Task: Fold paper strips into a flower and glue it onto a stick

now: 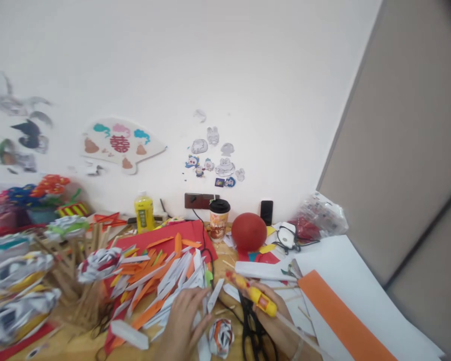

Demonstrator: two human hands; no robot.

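My right hand [276,316] is closed around a yellow hot glue gun [262,300], its reddish tip pointing up and left. A translucent glue stick [300,335] runs out of its back end. A folded white paper strip [215,296] stands at the fingers of my left hand [184,318], which look closed on it between thumb and forefinger. Just right of that hand lies a rolled ball of white, orange and dark paper [221,337]. Black-handled scissors [252,331] lie between the ball and my right hand.
Loose orange and white paper strips [154,273] cover red paper [190,230]. At the back stand a yellow bottle [144,213], a lidded cup [219,223], a red balloon [249,231] and a phone [266,212]. Woven paper balls [99,264] fill the left; white sheets [346,265] and an orange strip [342,313] lie right.
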